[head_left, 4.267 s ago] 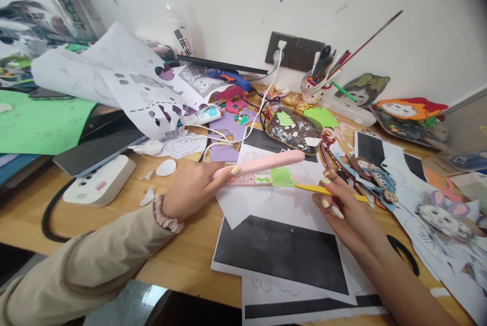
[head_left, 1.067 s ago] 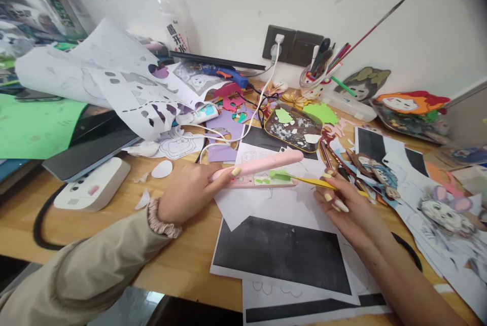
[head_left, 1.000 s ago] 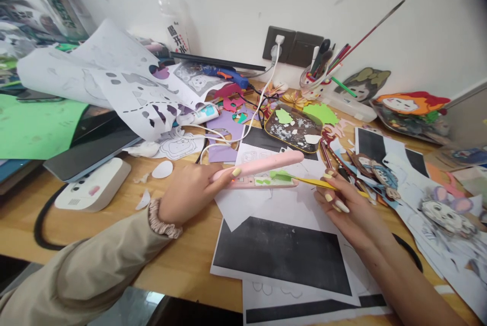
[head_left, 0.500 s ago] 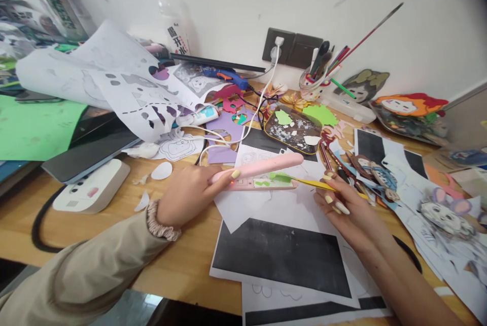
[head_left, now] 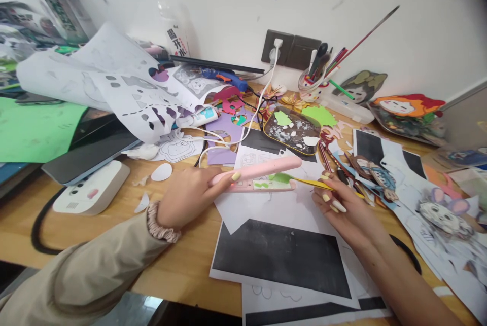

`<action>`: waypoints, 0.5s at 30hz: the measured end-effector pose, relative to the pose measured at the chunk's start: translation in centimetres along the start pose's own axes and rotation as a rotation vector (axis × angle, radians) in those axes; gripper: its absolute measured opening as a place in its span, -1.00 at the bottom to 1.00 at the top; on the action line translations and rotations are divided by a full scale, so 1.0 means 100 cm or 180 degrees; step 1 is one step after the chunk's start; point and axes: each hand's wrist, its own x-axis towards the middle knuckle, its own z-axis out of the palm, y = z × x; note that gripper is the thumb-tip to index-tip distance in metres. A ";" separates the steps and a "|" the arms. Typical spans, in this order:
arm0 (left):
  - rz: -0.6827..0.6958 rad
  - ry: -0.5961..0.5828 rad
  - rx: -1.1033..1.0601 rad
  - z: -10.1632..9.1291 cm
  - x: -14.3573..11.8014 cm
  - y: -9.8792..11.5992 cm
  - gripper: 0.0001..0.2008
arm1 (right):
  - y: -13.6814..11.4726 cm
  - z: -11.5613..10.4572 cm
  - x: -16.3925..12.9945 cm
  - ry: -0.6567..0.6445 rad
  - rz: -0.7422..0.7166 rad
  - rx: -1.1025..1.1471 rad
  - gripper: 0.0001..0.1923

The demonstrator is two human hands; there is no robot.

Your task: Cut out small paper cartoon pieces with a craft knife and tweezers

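Observation:
My left hand (head_left: 194,191) is closed around the handle end of a pink hair straightener (head_left: 262,166), whose two arms stand apart over white paper. Green bits lie on its lower plate. Yellow tweezers (head_left: 314,182) are pinched in my right hand (head_left: 338,199), pointing left. At their tips a small green piece (head_left: 280,178) sits between the straightener's arms, over the right part of the plate. What exactly the green piece is made of, I cannot tell.
Black-printed sheets (head_left: 281,255) lie in front. Behind are a dark tray (head_left: 292,136) with scraps, a white cable (head_left: 262,98) and a blue glue gun (head_left: 228,78). A white box (head_left: 91,189) stands left; paper cutouts (head_left: 441,214) cover the right side. A pen cup (head_left: 314,87) stands at the back.
The view has shifted very slightly. Both hands, the straightener and the tweezers with the green piece stay nearly where they were.

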 end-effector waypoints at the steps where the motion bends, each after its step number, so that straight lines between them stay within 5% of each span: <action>1: -0.0011 -0.0016 0.0000 0.000 0.000 0.000 -0.50 | 0.000 0.000 0.000 -0.0001 0.0013 0.0013 -0.82; 15: -0.0047 -0.0030 0.0044 -0.001 -0.002 -0.001 -0.51 | -0.002 0.004 0.003 0.0019 0.0055 0.0227 -0.79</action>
